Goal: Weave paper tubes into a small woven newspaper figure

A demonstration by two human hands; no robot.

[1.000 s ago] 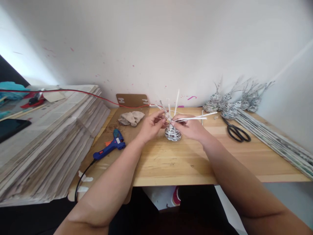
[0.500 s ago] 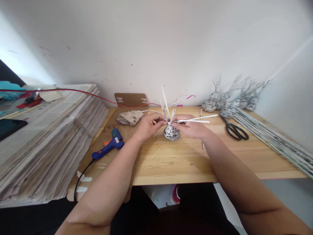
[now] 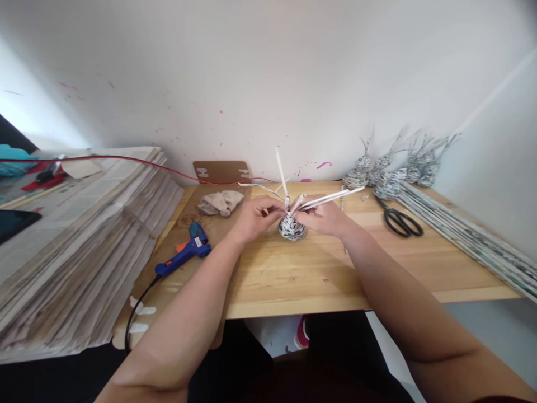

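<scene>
A small round piece woven from rolled newspaper strips [image 3: 292, 228] stands on the wooden table between my hands. Several white paper tubes [image 3: 281, 170] stick up and out from its top, two of them slanting to the right over my right hand. My left hand [image 3: 262, 217] pinches at the left side of the piece's neck, thumb and index finger together. From the other side, my right hand [image 3: 321, 217] closes its fingers on the paper strips at the neck. The fingertips partly hide the top of the weave.
A blue glue gun [image 3: 184, 253] and a crumpled cloth [image 3: 221, 202] lie on a brown board at left, beside a tall newspaper stack [image 3: 138, 224]. Black scissors [image 3: 403, 221], long paper tubes [image 3: 461, 238] and several finished woven pieces [image 3: 356, 176] are at right.
The paper tubes at the top have shifted: the right-hand pair now lies closer together and tilts upward, and a thin strip points to the left. Both hands stay at the neck.
</scene>
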